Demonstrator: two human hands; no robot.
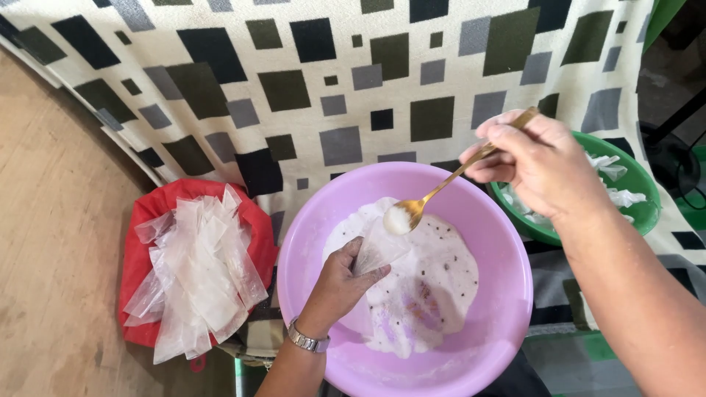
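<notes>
Checkered black-and-grey cloth lies under a pink basin (507, 309). Over it, the left hand (342, 283) pinches a small clear plastic pouch (379, 250) open; the right hand (540, 162) grips a gold spoon (434, 195), its white-heaped bowl just above the pouch's mouth, handle slanting up-right.

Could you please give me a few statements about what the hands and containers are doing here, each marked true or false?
1. The right hand holds a gold spoon carrying a white scoop. True.
2. The left hand holds a small clear bag over the purple basin. True.
3. The purple basin is empty. False: it holds a whitish, speckled mass.
4. The pile of clear plastic bags lies on a red bag. True.
5. The green bowl sits left of the purple basin. False: it sits at the right, behind the right hand.
</notes>
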